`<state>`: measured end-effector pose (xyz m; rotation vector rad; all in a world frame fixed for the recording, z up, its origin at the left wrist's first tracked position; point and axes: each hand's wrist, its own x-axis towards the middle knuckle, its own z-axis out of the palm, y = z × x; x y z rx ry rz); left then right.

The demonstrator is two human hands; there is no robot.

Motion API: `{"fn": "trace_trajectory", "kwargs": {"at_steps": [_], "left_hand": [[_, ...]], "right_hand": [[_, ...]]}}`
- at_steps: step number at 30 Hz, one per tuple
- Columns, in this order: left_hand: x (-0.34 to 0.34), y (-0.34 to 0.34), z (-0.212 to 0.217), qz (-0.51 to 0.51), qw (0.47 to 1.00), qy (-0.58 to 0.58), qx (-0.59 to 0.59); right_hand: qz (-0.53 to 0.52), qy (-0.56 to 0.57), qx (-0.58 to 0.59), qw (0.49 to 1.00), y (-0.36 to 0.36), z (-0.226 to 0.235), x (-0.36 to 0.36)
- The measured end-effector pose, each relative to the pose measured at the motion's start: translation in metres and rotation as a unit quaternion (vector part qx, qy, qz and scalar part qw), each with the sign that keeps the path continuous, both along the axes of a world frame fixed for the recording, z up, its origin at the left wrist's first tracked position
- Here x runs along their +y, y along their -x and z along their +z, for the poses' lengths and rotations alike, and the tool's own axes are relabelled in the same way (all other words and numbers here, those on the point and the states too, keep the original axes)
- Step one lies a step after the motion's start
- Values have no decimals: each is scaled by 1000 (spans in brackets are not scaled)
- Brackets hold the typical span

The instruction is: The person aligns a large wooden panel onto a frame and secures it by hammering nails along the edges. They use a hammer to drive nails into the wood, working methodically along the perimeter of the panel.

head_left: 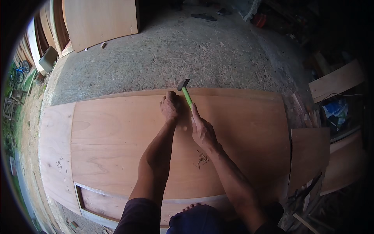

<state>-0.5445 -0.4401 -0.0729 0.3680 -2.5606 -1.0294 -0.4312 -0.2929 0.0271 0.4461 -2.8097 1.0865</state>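
Observation:
A large plywood panel (117, 144) lies flat in front of me. My right hand (204, 132) is wrapped round the green handle of a hammer (187, 95). The dark hammer head is raised near the panel's far edge, just right of my left hand (169, 107). That hand is closed at the same edge, its fingers pinched together; what they hold, if anything, is hidden. Between my forearms, close to the right one, several loose nails (201, 159) lie scattered on the panel.
More nails (59, 163) lie on the paler board (54, 136) at the left. A wooden frame (99, 192) shows along the near edge. Beyond is rough concrete floor (163, 54), with a standing panel (101, 23) at the far left. Plywood offcuts (309, 152) and scrap lie at the right.

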Motion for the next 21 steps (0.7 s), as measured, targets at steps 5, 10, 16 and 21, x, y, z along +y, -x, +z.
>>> {"fn": "trace_trajectory", "kwargs": {"at_steps": [5,10,16,21], "left_hand": [[1,-2,3,2,1000,-14,-7],[-1,-3,-1,-6,1000,-22,16],[-4,3,-14,0,1000,14,-7],[-3,4,-10,-32,999,24,-32]], "right_hand": [[-6,-55,-77,996,15,-10,-6],[-18,-44,9,999,4,4,-8],[-6,-62,-17,998,14,7,-6],[12,-77,32,996,2,3,-1]]}}
